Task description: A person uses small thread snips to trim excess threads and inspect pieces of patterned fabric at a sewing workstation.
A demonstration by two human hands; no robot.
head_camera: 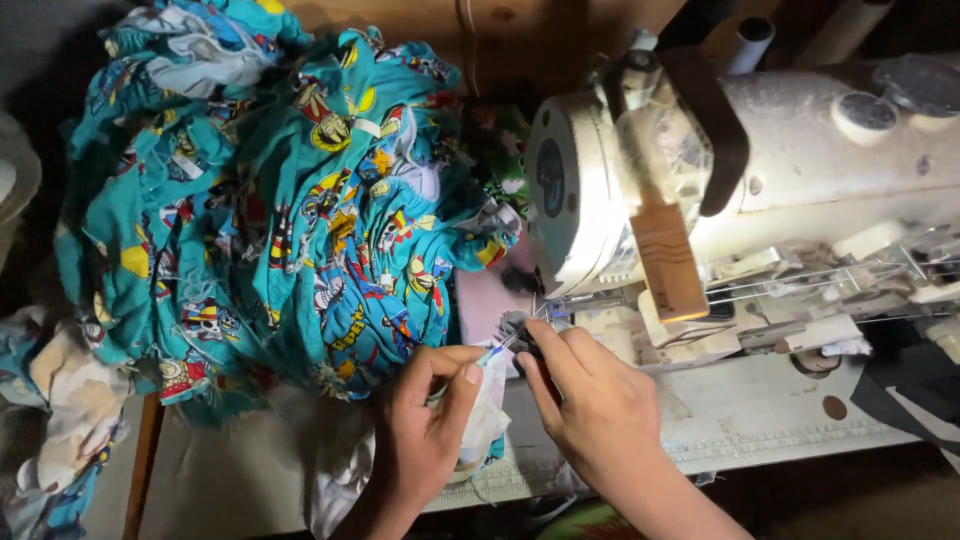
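- Left hand (pixel 425 430): comes up from the bottom edge, thumb and forefinger pinched together on a slim blue-tipped tool (pixel 497 349) that slants up and right toward the needle area (pixel 548 305) of the sewing machine (pixel 800 180). The other fingers are curled under, over a fold of white cloth (pixel 482 425).
- Right hand (pixel 600 410): just beside the left, fingertips bunched together at the same spot, close under the machine head. Something small and dark shows between the fingers (cannot tell what it is, nor whether they clamp it).
- Tool: its tip lies just at the foot of the machine head, between the two hands and the metal parts there. The fine detail is too small to read.
- Sewing machine: off-white, worn and dusty, fills the upper right. A tan wooden strip (pixel 670 262) hangs down its front face.
- Machine bed (pixel 740 410): pale, scuffed, runs right from the hands.
- Fabric heap (pixel 290 200): a large pile of teal printed cloth with cartoon figures in yellow and red, filling the left half, touching the left side of the machine head (its near edge reaches down to the left hand).
- Lighting: dim at the edges, bright on the machine.
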